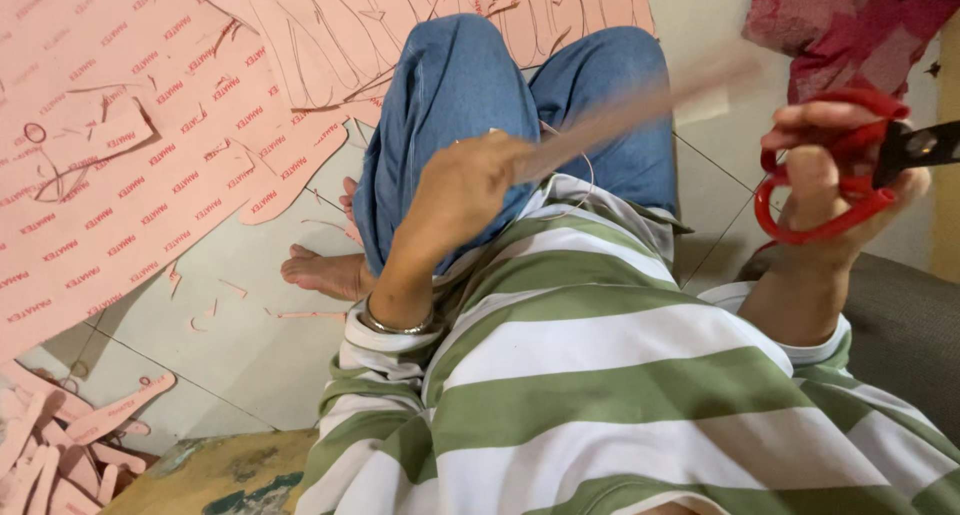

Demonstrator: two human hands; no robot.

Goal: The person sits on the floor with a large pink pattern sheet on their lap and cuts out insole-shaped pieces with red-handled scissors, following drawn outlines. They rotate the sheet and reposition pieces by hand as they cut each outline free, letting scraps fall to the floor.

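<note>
Pink printed sheets (130, 145) cover the floor toward ten o'clock. The left hand (465, 190) clenches a blurred pink strip (640, 105), its long axis pointing toward two o'clock above the jeans. The right hand (835, 180) grips red scissors (850, 170), fingers through the loops, blades pointing to three o'clock.

The left hand (462, 197) is found at the centre of the view, above the bent knees (520, 95), with a blurred strip (630, 110) running from it toward two o'clock. The right hand (835, 180) is placed at three o'clock, with scissors (850, 175) on its fingers. Large sheets (130, 145) are spread on the floor (250, 345) from nine to twelve o'clock. A bare foot (325, 272) is seen just left of the knees. Cut pieces (60, 440) are piled at eight o'clock.
</note>
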